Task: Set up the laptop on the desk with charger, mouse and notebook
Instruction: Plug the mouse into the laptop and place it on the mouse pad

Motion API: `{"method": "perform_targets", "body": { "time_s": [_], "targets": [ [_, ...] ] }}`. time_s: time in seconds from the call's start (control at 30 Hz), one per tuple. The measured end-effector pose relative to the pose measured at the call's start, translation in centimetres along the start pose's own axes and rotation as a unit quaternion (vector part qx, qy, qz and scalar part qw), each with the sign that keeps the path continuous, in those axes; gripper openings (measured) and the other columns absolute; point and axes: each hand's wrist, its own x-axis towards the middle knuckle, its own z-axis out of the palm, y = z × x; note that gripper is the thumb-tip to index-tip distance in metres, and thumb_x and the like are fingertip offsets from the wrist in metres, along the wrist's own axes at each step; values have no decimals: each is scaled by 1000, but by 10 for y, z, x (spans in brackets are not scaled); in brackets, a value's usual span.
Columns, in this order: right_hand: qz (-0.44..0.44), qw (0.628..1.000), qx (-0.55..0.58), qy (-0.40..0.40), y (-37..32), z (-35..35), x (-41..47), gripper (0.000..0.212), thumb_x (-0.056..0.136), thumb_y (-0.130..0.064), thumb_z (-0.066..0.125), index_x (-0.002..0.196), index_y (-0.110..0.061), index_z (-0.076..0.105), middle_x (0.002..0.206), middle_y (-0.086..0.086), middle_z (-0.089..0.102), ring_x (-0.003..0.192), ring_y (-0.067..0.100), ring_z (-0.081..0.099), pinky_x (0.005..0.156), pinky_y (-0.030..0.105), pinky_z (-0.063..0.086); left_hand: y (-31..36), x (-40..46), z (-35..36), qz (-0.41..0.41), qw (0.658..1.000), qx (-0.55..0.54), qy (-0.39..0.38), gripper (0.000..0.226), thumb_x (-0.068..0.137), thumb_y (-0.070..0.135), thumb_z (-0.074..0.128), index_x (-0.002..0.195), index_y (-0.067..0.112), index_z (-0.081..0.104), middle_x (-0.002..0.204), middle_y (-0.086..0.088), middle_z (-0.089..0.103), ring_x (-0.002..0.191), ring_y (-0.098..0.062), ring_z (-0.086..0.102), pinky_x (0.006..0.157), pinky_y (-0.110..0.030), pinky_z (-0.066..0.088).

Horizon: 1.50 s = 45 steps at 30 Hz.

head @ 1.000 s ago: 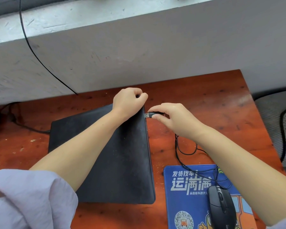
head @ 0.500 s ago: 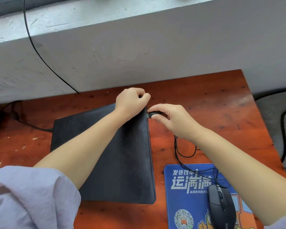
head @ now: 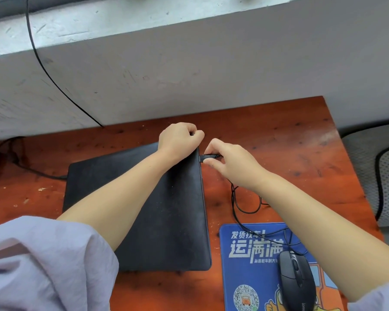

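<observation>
Closed laptop (head: 166,209) on wooden surface (head: 279,135), left hand (head: 180,140) fisted on its far corner, right hand (head: 231,162) pinching USB plug (head: 209,156) at its side, mouse (head: 296,281) on blue pad (head: 245,265), cable (head: 236,205) looped between.

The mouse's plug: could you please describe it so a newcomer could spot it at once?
Start at the closed black laptop on the red-brown desk and follow its right edge to the far corner. There the right hand pinches a short black plug at the laptop's side. Only this plug trails the thin cable to the mouse.
</observation>
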Motion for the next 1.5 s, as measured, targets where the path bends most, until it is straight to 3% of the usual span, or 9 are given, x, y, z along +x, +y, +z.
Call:
{"method": "perform_targets", "body": {
  "time_s": [0.17,0.33,0.47,0.67,0.87,1.0,1.2,1.4,1.5],
  "targets": [
    [38,997,-69,-24,18,16,0,19,89,-20,53,108,-18,56,104,2,57,101,24,50,85,42,44,-5,7,28,-21,997,40,-58,28,77,34,47,54,19,47,51,3,49,63,-23,50,51,-26,29],
    [55,991,-113,-43,37,27,3,22,92,-18,49,112,-22,58,109,1,61,105,25,50,86,39,42,-12,10,50,-32,994,48,-95,22,79,34,47,65,20,54,65,3,57,76,-26,58,60,-27,34],
    [49,989,-133,-44,46,33,6,25,91,-20,51,115,-22,58,112,1,60,107,25,49,87,37,42,-16,12,62,-19,994,49,-93,21,85,29,48,69,17,53,85,-10,65,99,-25,56,68,-30,38],
    [44,988,-143,-23,51,39,9,25,90,-20,53,114,-22,61,110,2,56,105,26,48,83,37,39,-12,12,65,-4,997,48,-56,20,86,19,51,88,1,59,101,-16,57,101,-32,51,80,-41,47],
    [70,984,-157,-39,40,32,6,34,90,-23,53,124,-25,53,116,4,54,110,27,48,87,38,40,-22,2,40,-6,988,44,-146,31,89,32,53,109,9,54,113,-14,56,108,-31,49,90,-41,44],
    [112,982,-152,25,26,12,-12,46,90,-26,52,135,-22,41,120,7,53,113,29,48,89,41,41,-48,-26,9,-8,993,40,-108,35,90,31,51,120,12,52,121,-13,53,115,-30,46,98,-42,42],
    [176,968,-150,94,5,-5,-66,40,91,-22,51,131,-17,47,119,10,55,115,29,47,93,42,43,-62,-74,-17,25,996,5,-81,28,90,22,50,116,12,54,117,-11,56,115,-28,47,97,-38,41],
    [275,936,-144,168,-18,24,-167,37,92,-19,48,129,-18,48,117,9,56,113,28,48,93,43,42,-43,-126,1,154,976,2,-151,25,92,22,47,115,13,54,117,-8,56,114,-24,48,83,-35,46],
    [334,906,-135,221,-34,53,-232,37,91,-17,48,128,-15,50,118,10,56,115,29,48,94,39,40,-24,-164,18,234,954,-1,-188,25,91,20,48,114,13,55,114,-9,57,112,-24,49,92,-37,45]
  ]
}}
